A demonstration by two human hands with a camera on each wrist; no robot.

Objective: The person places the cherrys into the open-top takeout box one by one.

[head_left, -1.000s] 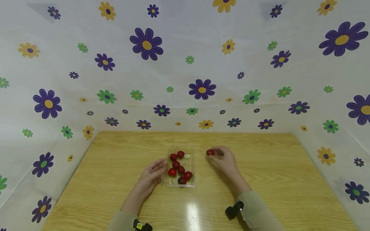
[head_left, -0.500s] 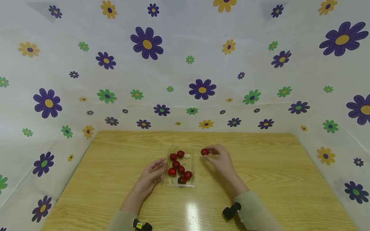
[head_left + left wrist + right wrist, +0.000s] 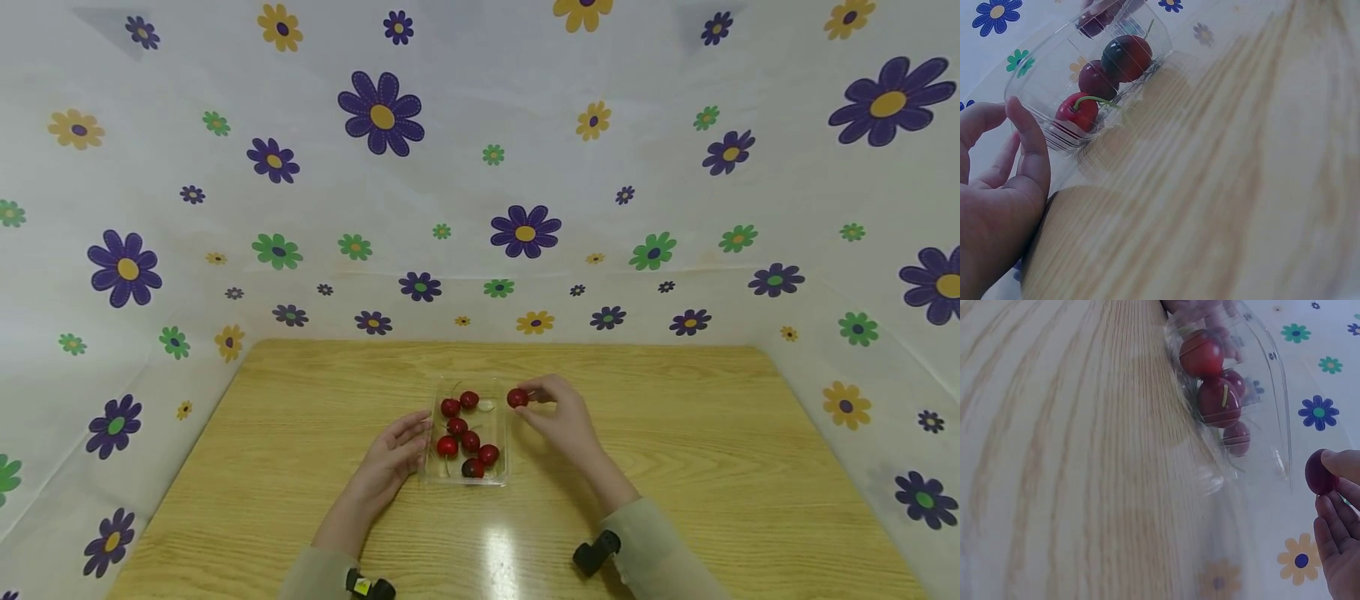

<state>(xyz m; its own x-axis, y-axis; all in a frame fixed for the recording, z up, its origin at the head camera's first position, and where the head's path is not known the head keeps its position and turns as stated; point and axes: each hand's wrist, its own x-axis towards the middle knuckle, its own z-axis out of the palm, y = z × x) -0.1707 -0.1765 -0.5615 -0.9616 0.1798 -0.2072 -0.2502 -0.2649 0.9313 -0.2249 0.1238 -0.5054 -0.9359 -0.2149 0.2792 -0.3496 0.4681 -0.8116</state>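
A clear plastic container (image 3: 480, 481) with several red cherries (image 3: 457, 427) in it stands on the wooden table. My left hand (image 3: 392, 457) rests beside its left wall, fingers loosely bent; in the left wrist view a fingertip of that hand (image 3: 1007, 169) touches the container's edge near a corner. My right hand (image 3: 562, 414) pinches a single cherry (image 3: 517, 397) between thumb and fingers, just off the container's right rim at the far end. In the right wrist view this dark red cherry (image 3: 1320, 472) hangs apart from the clear wall.
A light wooden table (image 3: 337, 375) lies under everything. White cloth with printed flowers (image 3: 525, 150) rises behind it and along both sides. Black wrist cameras (image 3: 596, 553) sit on both sleeves.
My right hand has carried the pinched cherry leftward, from well right of the container to close by its right rim. The left hand and the container have stayed in place.
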